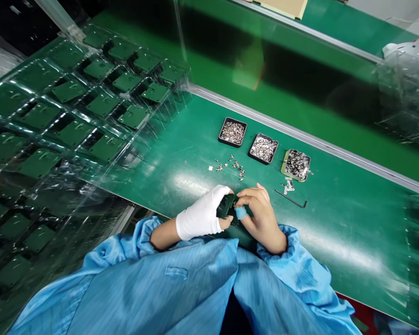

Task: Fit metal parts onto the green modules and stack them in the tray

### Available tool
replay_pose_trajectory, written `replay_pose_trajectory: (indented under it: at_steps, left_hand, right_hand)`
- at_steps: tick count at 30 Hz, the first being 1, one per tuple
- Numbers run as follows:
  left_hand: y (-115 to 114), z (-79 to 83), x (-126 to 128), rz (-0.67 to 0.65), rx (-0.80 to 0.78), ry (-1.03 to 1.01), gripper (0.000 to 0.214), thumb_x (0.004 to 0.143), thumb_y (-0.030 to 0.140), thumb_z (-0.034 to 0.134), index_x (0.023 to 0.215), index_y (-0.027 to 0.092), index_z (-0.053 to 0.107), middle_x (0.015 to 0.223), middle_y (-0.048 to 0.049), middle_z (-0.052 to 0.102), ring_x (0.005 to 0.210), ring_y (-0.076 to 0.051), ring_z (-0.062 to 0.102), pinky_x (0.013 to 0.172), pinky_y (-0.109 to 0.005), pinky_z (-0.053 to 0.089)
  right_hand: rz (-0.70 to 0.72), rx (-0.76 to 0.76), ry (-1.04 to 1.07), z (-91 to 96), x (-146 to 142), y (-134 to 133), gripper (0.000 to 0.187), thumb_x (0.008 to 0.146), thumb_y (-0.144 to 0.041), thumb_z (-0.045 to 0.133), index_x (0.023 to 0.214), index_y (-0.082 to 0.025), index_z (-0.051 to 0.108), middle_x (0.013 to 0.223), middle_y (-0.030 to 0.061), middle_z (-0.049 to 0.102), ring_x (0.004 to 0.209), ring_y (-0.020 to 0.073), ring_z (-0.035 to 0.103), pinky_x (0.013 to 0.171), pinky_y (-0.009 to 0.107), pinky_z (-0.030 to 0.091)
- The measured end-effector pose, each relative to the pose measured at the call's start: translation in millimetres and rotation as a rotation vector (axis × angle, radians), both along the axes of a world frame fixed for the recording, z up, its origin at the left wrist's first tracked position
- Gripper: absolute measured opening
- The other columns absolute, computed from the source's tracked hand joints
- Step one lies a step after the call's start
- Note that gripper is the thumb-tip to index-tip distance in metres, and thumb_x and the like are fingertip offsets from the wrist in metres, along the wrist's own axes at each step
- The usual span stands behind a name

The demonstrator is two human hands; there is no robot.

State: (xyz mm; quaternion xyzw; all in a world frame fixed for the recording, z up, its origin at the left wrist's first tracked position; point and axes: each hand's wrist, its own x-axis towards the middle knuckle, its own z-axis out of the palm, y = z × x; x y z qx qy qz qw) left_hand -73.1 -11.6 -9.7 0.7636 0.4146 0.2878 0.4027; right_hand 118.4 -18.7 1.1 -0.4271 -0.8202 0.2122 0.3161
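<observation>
My left hand [203,212], in a white glove with bare fingertips, grips a small dark green circuit board [225,206] near the table's front edge. At the board's right side, my right hand [260,211] is closed in a pinch, with blue tape around one finger. Whatever lies between those fingertips is too small to make out. Beyond the hands, several small metal pieces [238,165] lie scattered on the green tabletop [181,153]. A hex key [291,199] rests to the right, close to some small silvery parts [288,185].
Three small trays hold metal parts: a left black tray [232,131], a middle black tray [263,148] and a yellowish tray [296,164]. Clear plastic trays [91,100] with green boards are stacked on the left. A metal rail [300,135] crosses behind the trays.
</observation>
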Motion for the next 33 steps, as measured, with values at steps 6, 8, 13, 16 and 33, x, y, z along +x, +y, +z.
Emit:
replay_pose_trajectory:
  at_steps: [6,8,13,16,33]
  left_hand:
    - [1,2.0,2,-0.002,0.07,0.064,0.042,0.067,0.021,0.059,0.107,0.018,0.046,0.1,-0.0073,0.056,0.093,-0.024,0.058,0.081,-0.039,0.051]
    - [1,2.8,3,0.0,0.127,0.131,0.041,0.066,0.021,0.059,0.105,0.018,0.048,0.1,-0.0085,0.057,0.095,-0.026,0.058,0.082,-0.04,0.051]
    - [1,4.5,3,-0.014,0.213,0.213,0.04,0.068,0.024,0.061,0.106,0.016,0.05,0.103,-0.0108,0.059,0.096,-0.028,0.058,0.081,-0.042,0.051]
    - [0,5.3,2,-0.038,0.152,0.138,0.042,0.068,0.025,0.061,0.108,0.016,0.049,0.103,-0.0096,0.059,0.096,-0.026,0.059,0.081,-0.04,0.051]
    - [5,11.2,2,-0.056,0.053,0.059,0.04,0.066,0.02,0.057,0.104,0.019,0.047,0.099,-0.0063,0.057,0.092,-0.023,0.057,0.082,-0.038,0.049]
  right_hand:
    - [-0.032,-0.045,0.008,0.6,-1,0,0.014,0.085,-0.013,0.047,0.092,-0.024,0.053,0.099,0.0043,0.061,0.095,0.0209,0.058,0.106,0.049,0.032]
    - [-0.039,-0.07,0.026,0.2,-2,0,0.013,0.085,-0.014,0.047,0.09,-0.024,0.053,0.098,0.0042,0.061,0.095,0.0208,0.058,0.105,0.049,0.032]
    - [-0.041,-0.097,0.061,0.6,-2,0,0.011,0.087,-0.014,0.048,0.09,-0.024,0.053,0.097,0.0039,0.061,0.094,0.0201,0.058,0.106,0.05,0.03]
    - [-0.03,-0.095,0.058,1.2,-2,-1,0.011,0.088,-0.015,0.048,0.091,-0.024,0.053,0.097,0.0038,0.061,0.094,0.02,0.059,0.107,0.05,0.029]
    - [-0.057,-0.119,0.163,-0.3,-5,-1,0.01,0.09,-0.013,0.047,0.091,-0.023,0.051,0.096,0.0051,0.057,0.092,0.02,0.057,0.099,0.046,0.04]
